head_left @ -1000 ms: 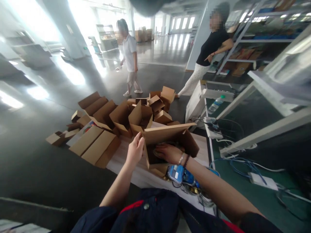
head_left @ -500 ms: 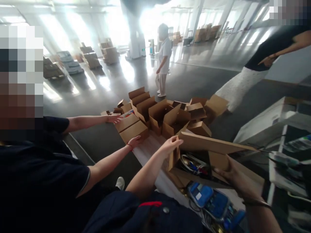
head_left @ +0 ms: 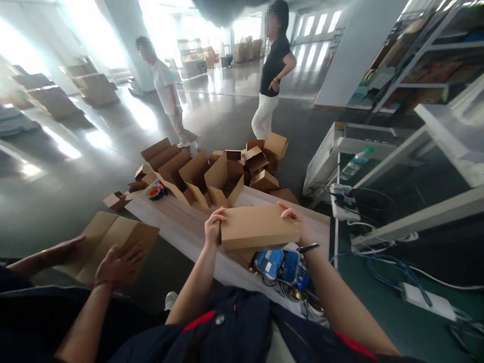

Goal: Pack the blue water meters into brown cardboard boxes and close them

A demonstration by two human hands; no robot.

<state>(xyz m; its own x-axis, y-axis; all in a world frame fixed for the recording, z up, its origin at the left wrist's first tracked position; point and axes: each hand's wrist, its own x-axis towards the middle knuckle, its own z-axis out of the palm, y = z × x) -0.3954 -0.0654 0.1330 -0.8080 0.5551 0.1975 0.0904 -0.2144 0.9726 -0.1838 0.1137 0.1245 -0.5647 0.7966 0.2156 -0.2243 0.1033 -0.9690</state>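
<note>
A closed brown cardboard box (head_left: 259, 227) is between my two hands, above the pale wooden table. My left hand (head_left: 215, 225) grips its left end, thumb over the top edge. At the far right corner, my right hand (head_left: 294, 218) holds it with fingers bent over the top; a dark band circles that wrist. The box's contents are hidden. Just below and in front of it lie blue-cased devices (head_left: 278, 264) with coiled grey cables and brass fittings (head_left: 297, 293).
Open cardboard boxes (head_left: 227, 184) stand in a row along the table (head_left: 181, 227). A tape roll (head_left: 154, 192) lies at its left end. On the left, a co-worker's hands (head_left: 119, 264) hold a flattish carton (head_left: 102, 237). Cables (head_left: 381, 262) and a bottle (head_left: 355, 164) are at right.
The long box lid that stood open over cables is now shut, and both hands hold the box. The co-worker's carton has left the table toward the left. My view has turned right.
</note>
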